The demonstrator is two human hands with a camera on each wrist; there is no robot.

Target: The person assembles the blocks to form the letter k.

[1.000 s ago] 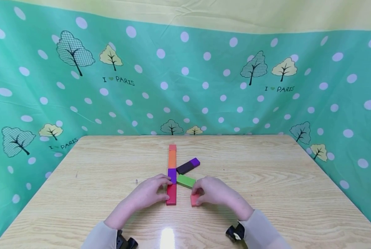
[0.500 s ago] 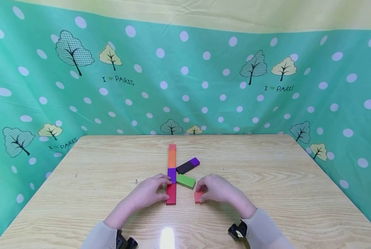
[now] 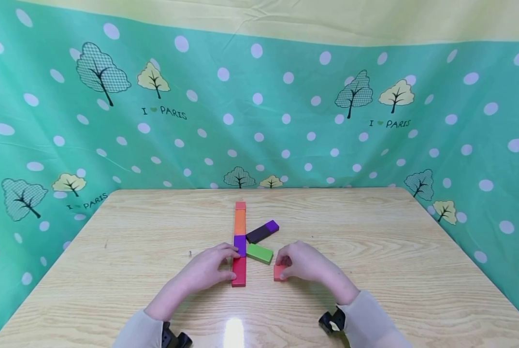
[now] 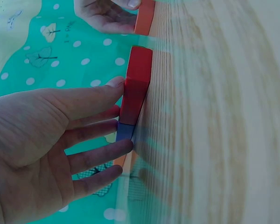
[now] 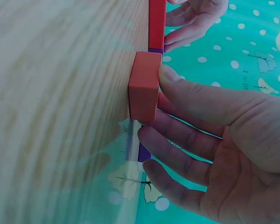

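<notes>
A straight row of blocks lies on the table: a pinkish-red block [image 3: 240, 205] at the far end, then an orange block [image 3: 239, 222], a purple block [image 3: 239, 241] and a red block [image 3: 239, 273]. My left hand [image 3: 209, 267] rests against the row's near part, thumb at the red block and fingertips at the purple one, fingers loosely extended. To the right, my right hand [image 3: 305, 262] holds a coral block [image 5: 144, 88] low at the tabletop, between thumb and fingers. A green block [image 3: 259, 253] slants from the row towards that hand, apart from the coral block.
A black block [image 3: 257, 234] with a small purple block [image 3: 272, 225] at its end slants away from the row. The wooden table [image 3: 351, 217] extends on both sides. A green dotted cloth [image 3: 259, 121] hangs behind it. Black cameras sit at both wrists.
My right hand has moved slightly right and away from me with the coral block, widening its gap from the red block. The left hand stays at the row.
</notes>
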